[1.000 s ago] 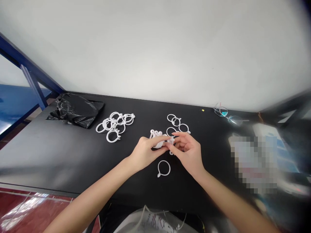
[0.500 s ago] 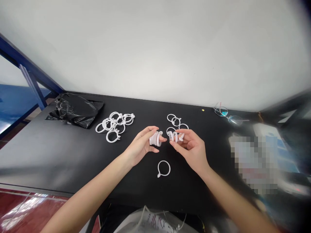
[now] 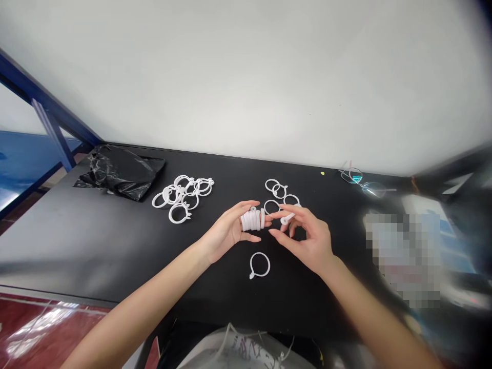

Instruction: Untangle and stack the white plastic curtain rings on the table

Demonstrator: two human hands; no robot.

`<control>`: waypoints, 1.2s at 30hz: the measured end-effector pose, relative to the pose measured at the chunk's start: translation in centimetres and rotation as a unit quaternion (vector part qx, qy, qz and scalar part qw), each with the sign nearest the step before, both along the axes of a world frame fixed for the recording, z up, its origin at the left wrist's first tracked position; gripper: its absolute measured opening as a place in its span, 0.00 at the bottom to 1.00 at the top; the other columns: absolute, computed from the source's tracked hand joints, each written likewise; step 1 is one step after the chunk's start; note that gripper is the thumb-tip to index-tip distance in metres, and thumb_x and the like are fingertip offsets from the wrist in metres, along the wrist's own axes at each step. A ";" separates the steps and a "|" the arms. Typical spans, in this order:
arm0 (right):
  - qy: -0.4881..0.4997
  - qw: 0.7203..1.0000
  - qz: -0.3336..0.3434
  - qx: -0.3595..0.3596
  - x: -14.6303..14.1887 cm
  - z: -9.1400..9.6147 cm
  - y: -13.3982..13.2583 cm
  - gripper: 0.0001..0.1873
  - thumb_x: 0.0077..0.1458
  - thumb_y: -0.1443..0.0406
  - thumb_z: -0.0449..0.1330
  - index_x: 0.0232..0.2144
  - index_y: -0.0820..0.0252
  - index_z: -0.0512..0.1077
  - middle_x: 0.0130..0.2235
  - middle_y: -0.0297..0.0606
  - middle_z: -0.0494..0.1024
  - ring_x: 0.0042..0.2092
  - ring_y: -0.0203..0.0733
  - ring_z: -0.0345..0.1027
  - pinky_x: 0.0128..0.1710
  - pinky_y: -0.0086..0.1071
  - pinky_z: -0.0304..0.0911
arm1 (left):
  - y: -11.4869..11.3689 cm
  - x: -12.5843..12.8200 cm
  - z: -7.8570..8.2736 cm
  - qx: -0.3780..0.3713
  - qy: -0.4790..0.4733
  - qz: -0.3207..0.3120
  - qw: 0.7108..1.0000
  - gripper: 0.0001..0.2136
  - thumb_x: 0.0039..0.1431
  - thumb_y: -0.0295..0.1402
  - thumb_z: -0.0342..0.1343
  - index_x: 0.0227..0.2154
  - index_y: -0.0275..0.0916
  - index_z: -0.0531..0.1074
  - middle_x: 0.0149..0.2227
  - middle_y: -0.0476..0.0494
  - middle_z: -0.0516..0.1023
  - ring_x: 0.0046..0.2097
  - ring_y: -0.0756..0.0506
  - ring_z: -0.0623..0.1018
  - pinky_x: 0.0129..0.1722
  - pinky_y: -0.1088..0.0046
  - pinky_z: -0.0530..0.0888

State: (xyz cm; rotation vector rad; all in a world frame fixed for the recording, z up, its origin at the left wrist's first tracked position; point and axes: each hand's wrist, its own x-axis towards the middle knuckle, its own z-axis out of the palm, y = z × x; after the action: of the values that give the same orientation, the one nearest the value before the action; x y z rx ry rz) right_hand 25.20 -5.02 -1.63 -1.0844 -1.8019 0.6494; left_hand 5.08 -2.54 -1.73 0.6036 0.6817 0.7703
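Note:
A row of white curtain rings (image 3: 251, 221) sits around the fingers of my left hand (image 3: 227, 229), with the thumb closed over their top. My right hand (image 3: 307, 237) is just to the right, its index fingertip at the end of that row and its thumb apart below. One more white curtain ring (image 3: 286, 220), seen edge-on, is held among my right fingers; how they grip it is partly hidden. On the black table below both hands lies a single curtain ring (image 3: 269, 264) with a small eyelet.
Several white rings (image 3: 179, 214) lie heaped left of my hands, and a few loose rings (image 3: 272, 180) lie behind them. A crumpled black plastic bag (image 3: 123, 171) rests at the back left. Eyeglasses (image 3: 351, 176) are at the back right, near a blurred package (image 3: 403, 261).
The rings that were between my right fingertips now sit in the row on my left hand, making it longer. My right thumb and index finger have parted, with one ring still in that hand.

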 end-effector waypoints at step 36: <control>0.088 0.961 -0.006 -0.261 0.6 -0.4 0.9 0.07 0.52 0.62 0.64 0.33 0.58 0.72 0.32 0.37 0.75 0.31 0.39 0.71 0.24 0.31 0.71 | -0.5 -0.2 0.3 0.100 0.007 -0.027 0.995 0.11 0.62 0.37 0.57 0.42 0.37 0.79 0.47 0.37 0.79 0.52 0.41 0.75 0.44 0.70 0.77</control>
State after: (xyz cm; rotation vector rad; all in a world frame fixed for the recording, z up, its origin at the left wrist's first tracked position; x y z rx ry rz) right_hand 25.76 -4.16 -2.04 -1.3279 -1.5020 1.2190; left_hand 4.92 -3.02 -1.44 0.8074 0.6018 0.7907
